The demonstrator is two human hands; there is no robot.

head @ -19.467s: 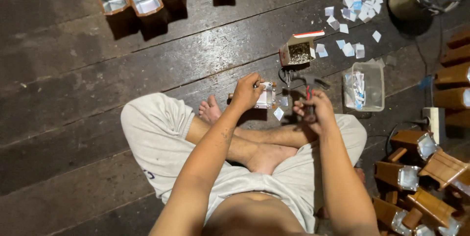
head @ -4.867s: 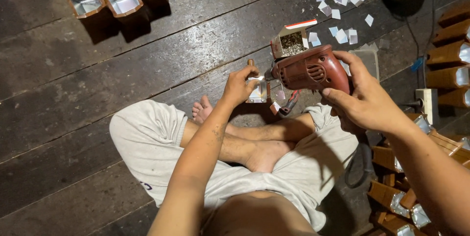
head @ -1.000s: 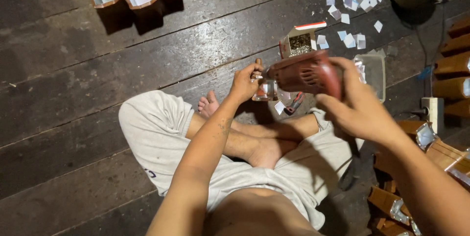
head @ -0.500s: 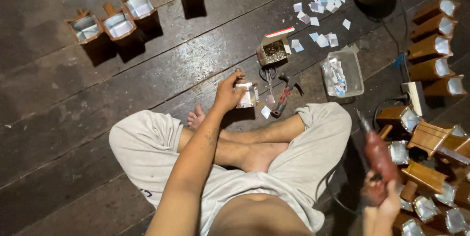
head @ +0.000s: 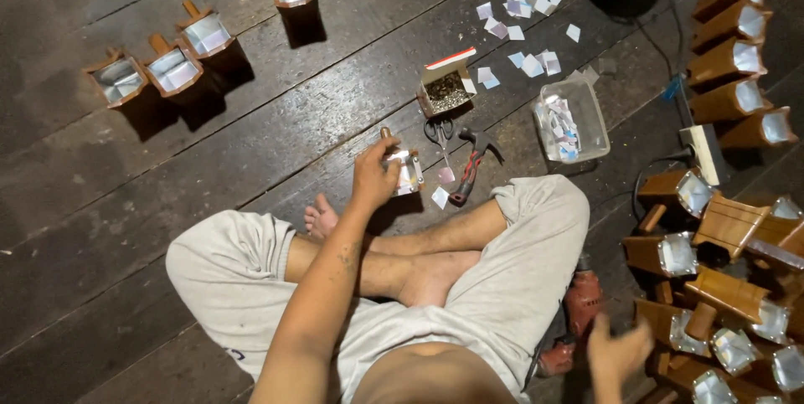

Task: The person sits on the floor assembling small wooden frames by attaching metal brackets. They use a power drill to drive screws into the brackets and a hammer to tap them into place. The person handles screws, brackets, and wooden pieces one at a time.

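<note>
Left hand [head: 374,176] is closed around a small foil-lined wooden box [head: 407,171], held just above the floor [head: 251,144] in front of the crossed legs. Right hand [head: 618,352] is blurred, low at the near right, just beside the red power drill [head: 579,308] lying by the knee; grip unclear, can't tell if it's loose or closed. Risks: drill cord and bit lie close to the thigh, so a snag could jab the leg. Scissors [head: 440,138], hammer [head: 471,168] and an open box of small nails [head: 447,86] sit near the bare foot [head: 322,218]; a bump could spill the nails.
</note>
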